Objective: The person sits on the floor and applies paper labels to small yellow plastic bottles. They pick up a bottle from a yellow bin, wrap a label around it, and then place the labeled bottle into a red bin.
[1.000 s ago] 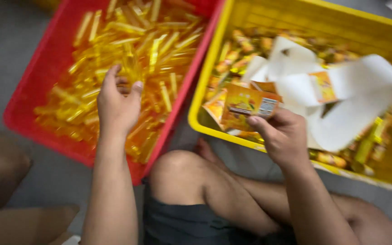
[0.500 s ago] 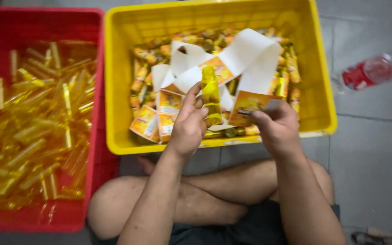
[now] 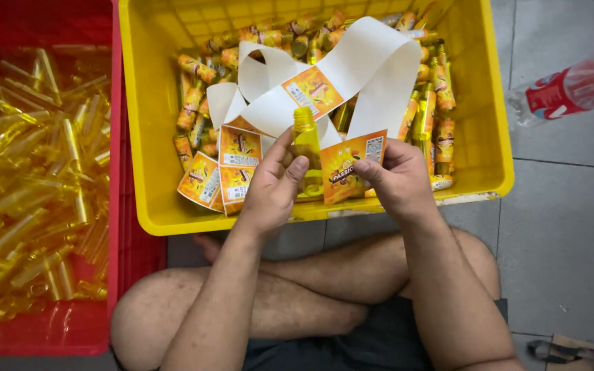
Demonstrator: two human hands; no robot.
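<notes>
The left hand has its fingers closed around a small clear plastic bottle of yellow liquid, held upright over the front of the yellow plastic crate. Beside it, the right hand pinches an orange printed label against the bottle. Behind lies a white backing strip; a red plastic crate of unlabelled bottles stands left.

Even, bright overhead light, and we note soft shadows only. Centre sharp; the red crate at nine o'clock smears with blur and glare, and the plastic bottle at two o'clock glints.
</notes>
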